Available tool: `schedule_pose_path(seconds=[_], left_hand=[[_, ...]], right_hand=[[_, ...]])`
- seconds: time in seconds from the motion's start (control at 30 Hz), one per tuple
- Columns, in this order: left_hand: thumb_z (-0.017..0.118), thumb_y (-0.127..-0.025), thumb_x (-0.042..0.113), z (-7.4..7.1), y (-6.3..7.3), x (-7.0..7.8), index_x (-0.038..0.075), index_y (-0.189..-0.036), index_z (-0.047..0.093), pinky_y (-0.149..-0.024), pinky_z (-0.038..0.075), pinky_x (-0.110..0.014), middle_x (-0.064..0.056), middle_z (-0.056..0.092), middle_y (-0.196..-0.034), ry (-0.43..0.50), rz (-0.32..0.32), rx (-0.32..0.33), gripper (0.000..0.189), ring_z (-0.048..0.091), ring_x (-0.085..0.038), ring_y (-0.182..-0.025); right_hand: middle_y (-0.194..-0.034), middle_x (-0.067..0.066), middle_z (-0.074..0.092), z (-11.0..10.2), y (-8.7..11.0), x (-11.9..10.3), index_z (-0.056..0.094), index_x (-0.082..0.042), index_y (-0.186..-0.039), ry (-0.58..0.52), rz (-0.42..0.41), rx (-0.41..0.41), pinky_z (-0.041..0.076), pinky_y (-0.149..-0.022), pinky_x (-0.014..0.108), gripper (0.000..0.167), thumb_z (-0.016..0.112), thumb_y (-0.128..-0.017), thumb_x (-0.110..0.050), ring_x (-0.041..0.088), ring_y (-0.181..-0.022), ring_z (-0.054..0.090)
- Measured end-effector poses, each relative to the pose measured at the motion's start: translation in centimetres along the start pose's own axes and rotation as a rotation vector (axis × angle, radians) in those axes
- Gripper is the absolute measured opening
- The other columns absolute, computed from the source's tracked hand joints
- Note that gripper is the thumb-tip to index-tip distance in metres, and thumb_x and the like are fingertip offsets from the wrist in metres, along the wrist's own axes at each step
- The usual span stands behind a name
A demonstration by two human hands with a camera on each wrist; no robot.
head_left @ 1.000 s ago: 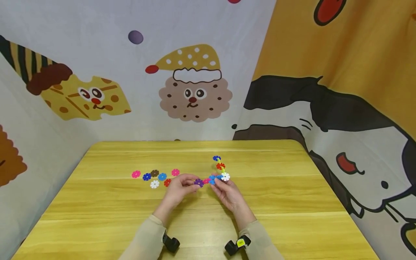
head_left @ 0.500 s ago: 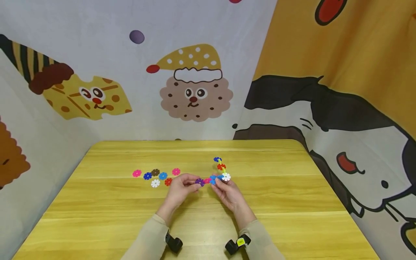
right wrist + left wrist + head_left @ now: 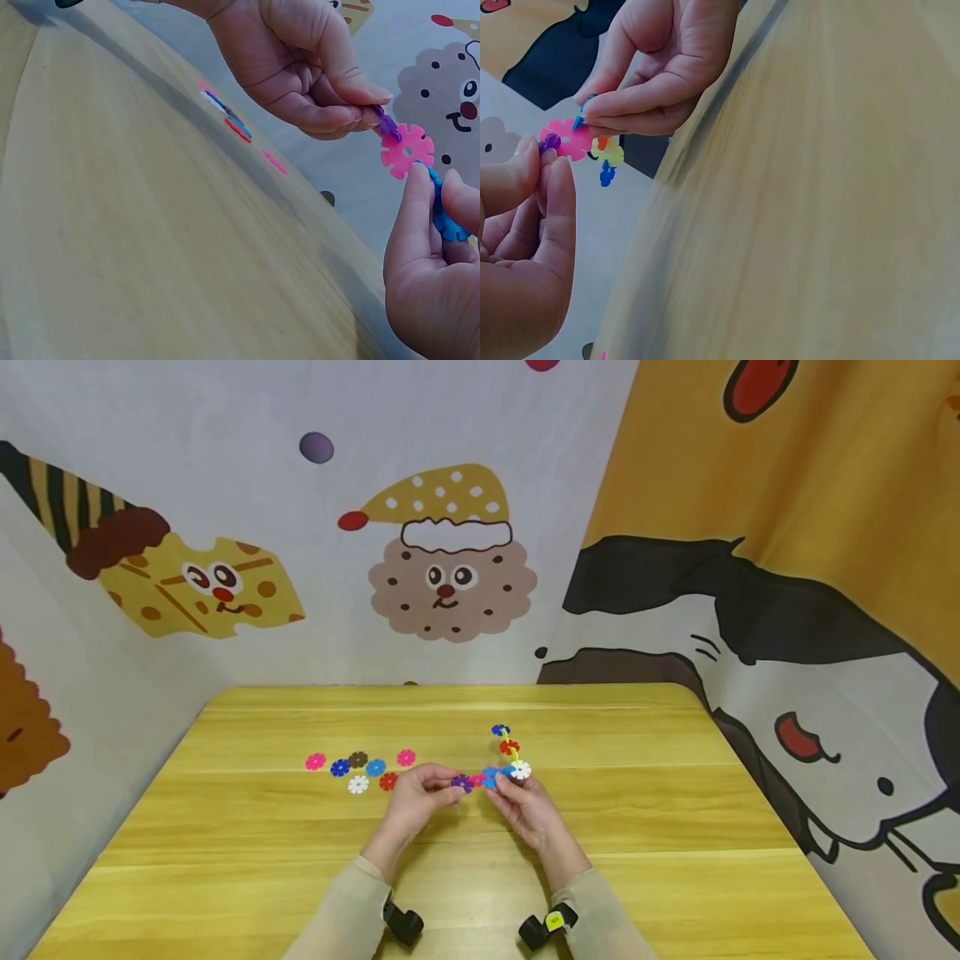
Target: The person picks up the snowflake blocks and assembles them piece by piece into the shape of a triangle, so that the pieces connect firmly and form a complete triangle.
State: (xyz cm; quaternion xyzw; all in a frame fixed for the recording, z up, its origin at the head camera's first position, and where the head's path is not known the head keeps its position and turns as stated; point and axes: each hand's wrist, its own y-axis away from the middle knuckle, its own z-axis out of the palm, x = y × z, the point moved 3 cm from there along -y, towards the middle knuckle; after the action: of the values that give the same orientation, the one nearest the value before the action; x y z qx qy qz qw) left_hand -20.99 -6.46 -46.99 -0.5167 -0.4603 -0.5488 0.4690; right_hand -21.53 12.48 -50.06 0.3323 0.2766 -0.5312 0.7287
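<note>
Above the table, both hands hold a chain of interlocked plastic snowflake discs. My left hand (image 3: pixel 414 797) pinches a purple disc (image 3: pixel 462 784) at one end between thumb and fingers. Slotted onto it is a pink disc (image 3: pixel 407 151), visible between the two hands. My right hand (image 3: pixel 534 810) pinches a light blue disc (image 3: pixel 448 221) that joins the pink one. Past the right fingertips the chain turns away at a white disc (image 3: pixel 521 769). Yellow pieces, a red disc (image 3: pixel 509 747) and a dark blue end disc (image 3: pixel 500 730) follow. Fingers partly cover the blue section.
Several loose discs lie on the wooden table (image 3: pixel 600 893) left of the hands, among them a brown disc (image 3: pixel 357 759), a white loose disc (image 3: pixel 358 785) and a red loose disc (image 3: pixel 387 781) close to the left hand. A cartoon-printed cloth (image 3: pixel 315 610) hangs behind the table.
My left forearm has shifted slightly to the right. Both hands keep the same pinch on the chain, and the loose discs lie as before.
</note>
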Motion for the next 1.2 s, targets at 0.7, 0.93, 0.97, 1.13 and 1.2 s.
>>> schedule_pose_path(seconds=[0.7, 0.93, 0.97, 1.13, 1.2], left_hand=[[0.069, -0.086, -0.009, 0.6, -0.2, 0.0, -0.010, -0.111, 0.065, -0.072, 0.059, -0.030, -0.016, 0.069, -0.090, 0.054, -0.018, -0.014, 0.025, 0.067, -0.032, -0.082], [0.068, -0.087, -0.010, 0.6, -0.2, -0.2, -0.011, -0.110, 0.065, -0.073, 0.059, -0.033, -0.016, 0.069, -0.090, 0.050, -0.015, -0.036, 0.024, 0.066, -0.038, -0.084], [0.068, -0.086, -0.010, 0.5, -0.2, -0.3, -0.011, -0.110, 0.065, -0.073, 0.059, -0.033, -0.015, 0.069, -0.090, 0.053, -0.020, -0.041, 0.024, 0.066, -0.038, -0.085], [0.067, -0.089, -0.008, 0.2, -0.2, -0.3, -0.012, -0.113, 0.063, -0.077, 0.059, -0.037, -0.017, 0.068, -0.093, 0.028, -0.006, -0.091, 0.025, 0.066, -0.041, -0.088], [0.067, -0.089, -0.005, -0.3, -0.1, -0.2, -0.011, -0.115, 0.064, -0.077, 0.059, -0.037, -0.017, 0.068, -0.095, -0.005, 0.009, -0.103, 0.027, 0.066, -0.042, -0.088]], right_hand=[[-0.092, 0.003, 0.067, 0.5, -0.2, 0.2, 0.067, -0.008, -0.097, -0.007, -0.046, -0.088, 0.053, -0.091, 0.026, 0.033, 0.040, -0.101, 0.010, 0.013, -0.086, 0.067], [-0.089, 0.003, 0.070, 0.7, -0.2, 0.5, 0.066, -0.009, -0.091, -0.011, -0.016, -0.130, 0.052, -0.091, 0.026, 0.030, 0.043, -0.101, 0.007, 0.012, -0.085, 0.068], [-0.089, 0.003, 0.070, 0.7, -0.2, 0.6, 0.066, -0.009, -0.091, -0.015, -0.011, -0.135, 0.052, -0.091, 0.026, 0.029, 0.044, -0.101, 0.007, 0.012, -0.085, 0.068], [-0.087, 0.002, 0.070, 0.9, -0.2, 0.8, 0.065, -0.010, -0.090, -0.040, -0.001, -0.138, 0.053, -0.090, 0.025, 0.027, 0.046, -0.102, 0.004, 0.011, -0.085, 0.068], [-0.087, 0.001, 0.070, 0.9, -0.2, 0.8, 0.065, -0.011, -0.090, -0.040, -0.001, -0.138, 0.053, -0.089, 0.025, 0.028, 0.045, -0.102, 0.005, 0.011, -0.084, 0.068]])
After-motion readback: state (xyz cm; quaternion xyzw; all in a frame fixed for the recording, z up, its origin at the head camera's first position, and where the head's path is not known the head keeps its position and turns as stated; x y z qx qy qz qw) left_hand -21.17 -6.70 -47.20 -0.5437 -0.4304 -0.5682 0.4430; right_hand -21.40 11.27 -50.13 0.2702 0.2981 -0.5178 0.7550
